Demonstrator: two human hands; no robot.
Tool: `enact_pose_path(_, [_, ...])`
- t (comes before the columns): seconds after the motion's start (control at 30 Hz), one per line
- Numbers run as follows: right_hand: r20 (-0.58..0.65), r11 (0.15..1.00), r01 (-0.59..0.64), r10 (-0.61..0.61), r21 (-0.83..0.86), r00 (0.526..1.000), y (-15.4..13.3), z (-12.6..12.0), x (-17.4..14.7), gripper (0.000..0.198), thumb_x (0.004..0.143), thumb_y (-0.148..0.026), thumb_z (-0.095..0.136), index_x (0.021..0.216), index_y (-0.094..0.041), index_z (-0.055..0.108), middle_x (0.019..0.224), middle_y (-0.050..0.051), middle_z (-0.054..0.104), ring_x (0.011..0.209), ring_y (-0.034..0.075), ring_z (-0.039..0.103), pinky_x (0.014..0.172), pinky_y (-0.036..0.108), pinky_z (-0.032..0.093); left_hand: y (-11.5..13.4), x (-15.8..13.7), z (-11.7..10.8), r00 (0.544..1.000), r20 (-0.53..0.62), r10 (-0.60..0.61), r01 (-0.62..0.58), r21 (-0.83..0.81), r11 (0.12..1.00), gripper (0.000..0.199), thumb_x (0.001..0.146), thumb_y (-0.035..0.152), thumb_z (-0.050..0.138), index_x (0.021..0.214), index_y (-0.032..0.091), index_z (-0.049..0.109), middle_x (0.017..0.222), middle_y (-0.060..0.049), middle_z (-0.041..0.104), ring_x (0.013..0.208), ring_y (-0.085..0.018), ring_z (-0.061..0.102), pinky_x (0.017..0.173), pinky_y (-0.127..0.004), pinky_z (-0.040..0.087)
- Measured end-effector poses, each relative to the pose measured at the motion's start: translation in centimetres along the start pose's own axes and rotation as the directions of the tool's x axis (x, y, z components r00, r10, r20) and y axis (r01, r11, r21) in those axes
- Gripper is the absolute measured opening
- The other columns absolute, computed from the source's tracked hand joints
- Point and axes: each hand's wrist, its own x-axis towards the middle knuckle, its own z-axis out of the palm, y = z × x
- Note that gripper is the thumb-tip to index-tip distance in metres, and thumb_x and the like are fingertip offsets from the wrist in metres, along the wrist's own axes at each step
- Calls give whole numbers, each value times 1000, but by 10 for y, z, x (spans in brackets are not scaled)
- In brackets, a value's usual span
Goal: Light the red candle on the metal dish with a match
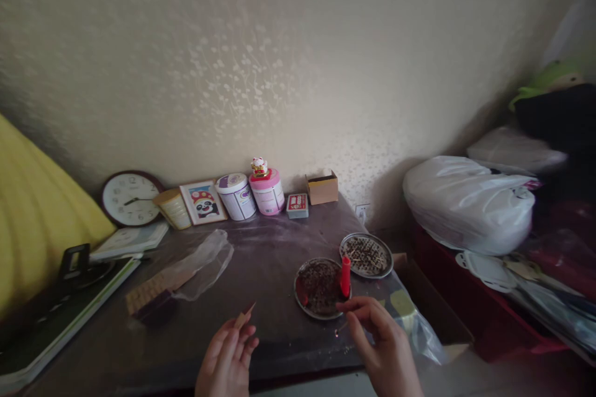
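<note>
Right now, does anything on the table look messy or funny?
Yes. The wall clock is not hung up; it leans against the wall at the back of the table. A crumpled plastic bag lies loose, and both round metal dishes hold dark burnt bits.

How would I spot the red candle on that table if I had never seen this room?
Start at the dark table against the pale wall. Near its right front edge lie two round metal dishes; take the nearer round metal dish, just beyond the person's right hand. The short red candle stands upright on its right rim, the only bright red upright thing there.
</note>
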Motion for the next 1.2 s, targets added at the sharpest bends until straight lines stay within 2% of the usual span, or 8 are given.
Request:
enact_pose_path(0.47, [-3,1000,7,-7,28,1000,1,-2,-1,24,90,-33,55,69,-21,59,92,9,70,85,22,69,72,27,54,-1,3,-1,1000,16,-20,20,-4,1000,37,53,34,90,84,21,74,97,-6,78,78,-19,70,65,-27,58])
enact_pose_path(0.7, [-18,999,9,-9,32,1000,-1,-3,-1,26,90,-35,56,68,-21,60,92,9,70,83,22,69,70,27,55,0,1,1,1000,-9,-19,20,17,1000,42,48,38,90,83,21,75,98,-6,77,78,-19,68,66,-27,56])
enact_pose_path(0.9, [-32,997,-14,17,71,999,-3,-3,2,27,89,-36,57,67,-21,59,90,9,71,81,21,69,70,25,55,0,0,-1,1000,-10,-8,8,21,1000,36,51,36,89,82,22,74,97,-6,77,78,-20,69,66,-29,56])
enact_pose_path(1.07, [-44,993,-53,58,101,997,0,-2,0,28,88,-38,58,66,-21,59,89,9,70,82,21,69,71,25,55,1,-2,2,1000,-3,-7,7,7,1000,39,48,36,91,81,22,75,96,-5,78,77,-19,69,65,-26,57])
enact_pose_path(1.2, [-59,989,-75,83,131,995,1,-2,1,30,87,-41,59,65,-21,59,87,9,70,82,22,69,70,25,55,1,-1,6,998,-59,-15,15,-6,1000,47,39,38,93,78,20,75,89,-4,78,73,-18,69,60,-25,57])
